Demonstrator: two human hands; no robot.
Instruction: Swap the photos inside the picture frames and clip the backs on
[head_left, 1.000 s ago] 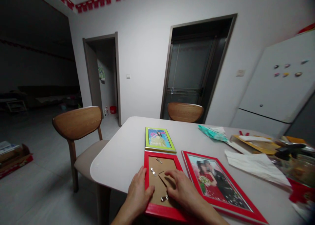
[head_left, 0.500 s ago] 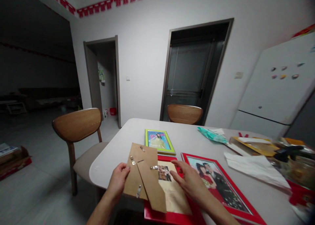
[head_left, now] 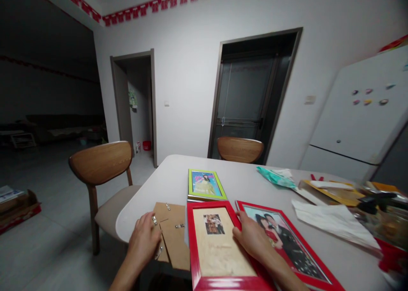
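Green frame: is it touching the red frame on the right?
Apart: the head view shows a strip of tabletop between the green frame and right-hand red frame.

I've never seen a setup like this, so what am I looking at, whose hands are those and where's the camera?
There's no machine here: a person works bare-handed. One head-worn camera looks forward and down. On the pale table lies a red frame, showing a cream sheet and a small photo. Beside it lies a brown backing board with metal clips. The left hand is at the board's left edge; the right hand is at the frame's right side. Whether either grips is unclear. Nearby lie a green-framed picture and another red-framed picture.
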